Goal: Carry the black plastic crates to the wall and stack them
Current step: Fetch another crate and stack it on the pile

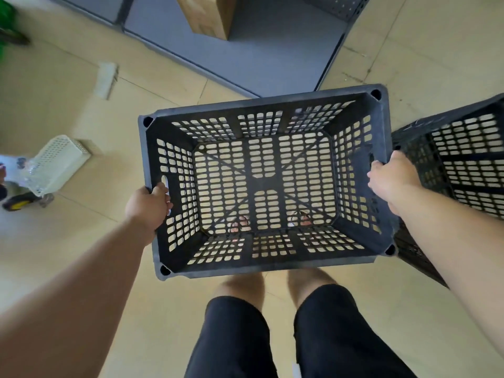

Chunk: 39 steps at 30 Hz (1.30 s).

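I hold an empty black plastic crate (261, 102) with slotted walls in front of my legs, above the floor. My left hand (147, 205) is shut on the handle slot of its left wall. My right hand (392, 178) grips the rim of its right wall. My feet show through the slotted bottom. A second black crate (469, 165) stands just to the right, partly hidden behind my right forearm and close to the held crate.
A grey metal shelf base (245, 55) with a cardboard box (210, 15) lies ahead on the beige tiled floor. A white perforated basket (57, 162) lies tipped at the left, next to clear plastic items. A green object sits at the top left.
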{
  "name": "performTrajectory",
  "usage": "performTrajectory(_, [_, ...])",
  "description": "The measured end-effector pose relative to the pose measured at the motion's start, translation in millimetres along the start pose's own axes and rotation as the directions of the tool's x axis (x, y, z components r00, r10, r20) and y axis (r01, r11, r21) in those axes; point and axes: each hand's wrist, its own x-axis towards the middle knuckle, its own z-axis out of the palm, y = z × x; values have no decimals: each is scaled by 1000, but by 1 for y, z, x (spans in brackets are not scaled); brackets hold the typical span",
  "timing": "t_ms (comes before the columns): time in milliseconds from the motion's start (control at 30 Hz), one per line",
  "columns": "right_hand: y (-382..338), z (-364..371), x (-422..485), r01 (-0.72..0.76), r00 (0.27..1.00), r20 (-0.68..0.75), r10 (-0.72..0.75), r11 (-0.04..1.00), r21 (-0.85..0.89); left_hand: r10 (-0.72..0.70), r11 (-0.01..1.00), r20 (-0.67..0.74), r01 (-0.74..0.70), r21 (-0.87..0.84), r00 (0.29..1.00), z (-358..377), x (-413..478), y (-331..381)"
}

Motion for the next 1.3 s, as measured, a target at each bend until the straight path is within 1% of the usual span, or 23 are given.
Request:
performTrajectory(200, [-22, -108, -122, -41, 996, -77, 40, 999, -14, 47, 996, -39, -43, 80, 998, -88, -106, 22])
performTrajectory(333, [-29, -170, -191, -42, 995, -94, 38, 998, -37, 40, 996, -41, -36, 81, 998, -137, -176, 36])
performTrajectory(467, [-36, -227, -242, -11, 993, -118, 2, 997, -70, 50, 998, -24, -50, 28, 998, -177, -228, 51])
performTrajectory(567, [-38, -263, -268, 28, 990, -133, -37, 997, -68, 86, 996, -9, -86, -3, 996, -195, -259, 62])
performTrajectory(733, [-34, -302, -282, 92, 984, -150, -99, 994, -58, 129, 990, -46, -131, -55, 991, -205, -294, 67])
performTrajectory(867, [-43, -320, -280, 189, 971, -138, -195, 980, -57, 104, 990, -138, -116, -79, 985, -209, -333, 62])
performTrajectory(967, [-55, -326, -275, 270, 955, -102, -279, 958, -97, 50, 990, -226, -79, -118, 973, -210, -361, 45])
performTrajectory(1133, [-66, -327, -286, 449, 890, 11, -457, 871, -198, -125, 956, -334, 24, -291, 934, -201, -421, -20])
performTrajectory(1233, [-73, -322, -303, 523, 850, 79, -521, 816, -246, -233, 929, -375, 92, -359, 897, -194, -459, -60])
performTrajectory(1300, [-76, -313, -318, 573, 818, 140, -557, 774, -270, -308, 887, -380, 119, -445, 872, -189, -482, -90])
